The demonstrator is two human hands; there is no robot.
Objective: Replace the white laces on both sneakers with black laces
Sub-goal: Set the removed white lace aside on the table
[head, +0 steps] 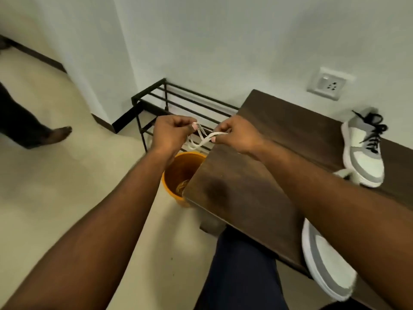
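A white lace point(202, 137) is pinched between the fingers of the left hand point(171, 135) and those of the right hand point(238, 138), looped between the two sets of fingertips. Directly below them an orange bin point(173, 175) stands open. The far sneaker point(363, 148), well right of the fingers, is already laced in black. The discarding step appears to be in hand; next, both grips would need releasing over the bin.

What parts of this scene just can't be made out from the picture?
- Near sneaker, head view: its lacing is hidden by the right forearm and motion blur.
- Orange bin: contents too dim and partly behind the wooden bench.
- White lace: ends hidden inside the left hand and right hand.
- Bystander's leg: cut off by the left edge.
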